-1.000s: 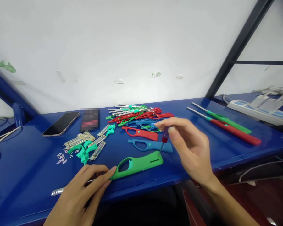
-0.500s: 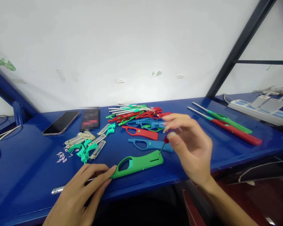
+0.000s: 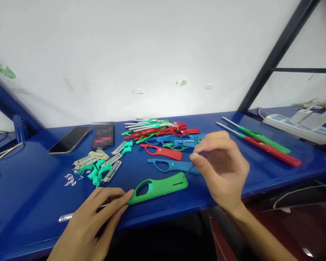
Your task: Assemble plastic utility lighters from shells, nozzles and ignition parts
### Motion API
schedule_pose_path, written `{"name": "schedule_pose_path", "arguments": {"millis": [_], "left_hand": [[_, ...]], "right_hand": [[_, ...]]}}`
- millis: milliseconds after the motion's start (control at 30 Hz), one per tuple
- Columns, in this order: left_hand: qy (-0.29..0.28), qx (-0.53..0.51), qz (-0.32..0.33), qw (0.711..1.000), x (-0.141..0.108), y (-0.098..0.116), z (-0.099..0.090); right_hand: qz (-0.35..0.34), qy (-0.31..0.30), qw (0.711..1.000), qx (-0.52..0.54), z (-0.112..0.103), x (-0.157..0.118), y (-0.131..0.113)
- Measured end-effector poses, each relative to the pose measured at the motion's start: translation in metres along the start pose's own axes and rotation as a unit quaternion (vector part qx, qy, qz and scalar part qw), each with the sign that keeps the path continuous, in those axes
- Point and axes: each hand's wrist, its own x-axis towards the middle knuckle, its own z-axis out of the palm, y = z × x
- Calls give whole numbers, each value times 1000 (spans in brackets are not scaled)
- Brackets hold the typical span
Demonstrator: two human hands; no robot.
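Left hand (image 3: pixel 93 219) clamped on green lighter (image 3: pixel 164 189) at its neck, right hand (image 3: pixel 225 170) pinching screwdriver (image 3: pixel 189 169), tip at lighter's broad end

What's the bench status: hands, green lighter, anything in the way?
Left hand pinches green lighter at its barrel end. Right hand holds screwdriver, tip at lighter's wide end. Blue casing close beyond, not covering lighter.

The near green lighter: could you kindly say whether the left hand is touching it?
Touching: the head view shows the left hand gripping the near green lighter at its narrow end.
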Motion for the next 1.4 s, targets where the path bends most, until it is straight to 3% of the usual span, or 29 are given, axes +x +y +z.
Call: {"name": "schedule_pose_path", "arguments": {"millis": [200,300,433,533,633,700,833,900,1067,1267,1400], "left_hand": [[5,-1,4,1000,1,-1,1],[7,1,1,1000,2,-1,2],[5,3,2,1000,1,-1,3],[8,10,3,1000,0,-2,2],[12,13,7,1000,-1,-2,2],[10,14,5,1000,-2,-2,2],[2,14,1,1000,-2,-3,3],[3,14,2,1000,-2,-4,4],[16,16,6,1000,0,-2,4],[17,18,-6,1000,-2,0,3],[20,6,-14,1000,-2,0,4]], "right_hand": [[65,-13,997,-36,0,-6,-2],[12,-15,999,-49,1,-5,0],[-82,57,991,-90,4,-4,4],[-60,54,994,-67,4,-10,2],[-32,-22,998,-42,2,-15,0],[-52,-46,997,-35,1,-15,0],[-121,30,988,-92,2,-12,5],[-105,32,989,-99,2,-12,6],[-31,-43,997,-52,3,-17,4],[-27,-14,998,-54,3,-18,8],[1,-57,998,-26,3,-19,8]]}}
